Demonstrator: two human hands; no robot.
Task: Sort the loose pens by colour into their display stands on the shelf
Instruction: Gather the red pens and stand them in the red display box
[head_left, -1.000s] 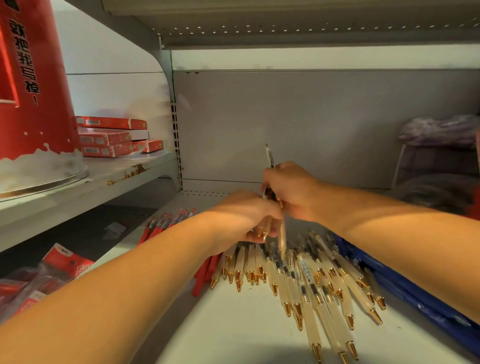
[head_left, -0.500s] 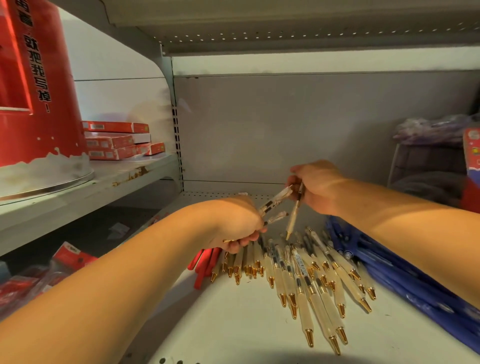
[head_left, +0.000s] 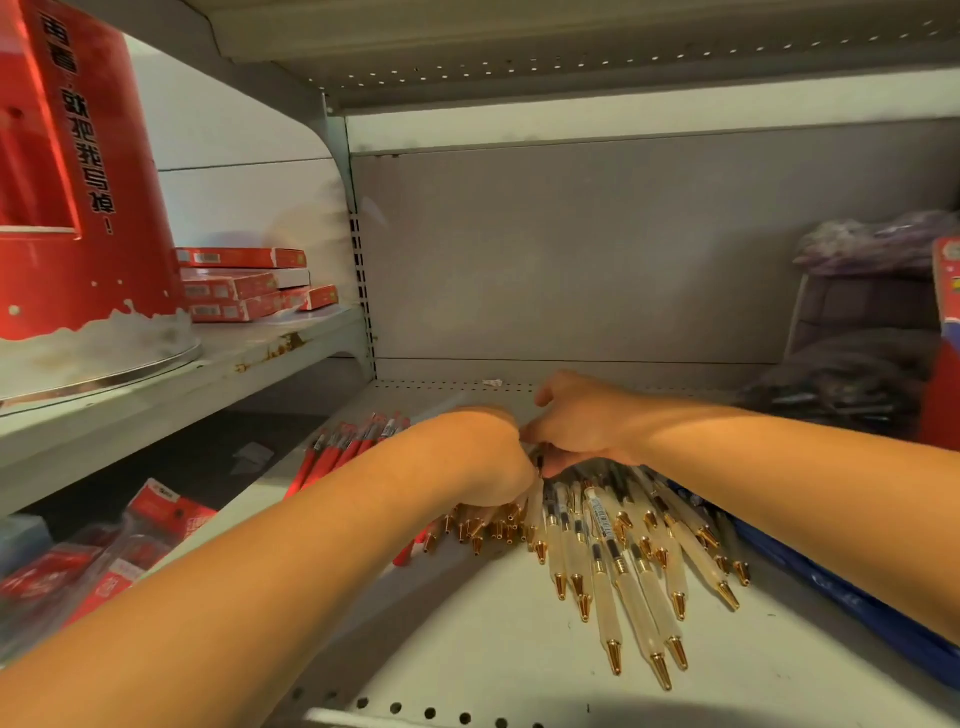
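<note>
Several cream pens with gold tips (head_left: 618, 561) lie fanned out on the white shelf (head_left: 467, 649). My left hand (head_left: 478, 462) rests on the left part of that fan, fingers curled over a bunch of them, gold tips poking out underneath. My right hand (head_left: 582, 426) sits just behind, touching the left one, its fingers pinched on the dark top end of a cream pen. Red pens (head_left: 343, 452) lie in a row left of my left wrist. Blue pens (head_left: 831, 587) lie along the right, partly under my right forearm.
A big red display stand (head_left: 78, 182) and stacked red boxes (head_left: 239, 286) occupy the higher shelf on the left. Packaged red items (head_left: 104, 561) lie lower left. A dark bagged bundle (head_left: 857, 364) fills the back right corner. The shelf's perforated front edge (head_left: 415, 712) is near me.
Both hands have come down from above the pile onto it. The pen my right hand held raised is now lowered among the cream pens, and the hands are together again.
</note>
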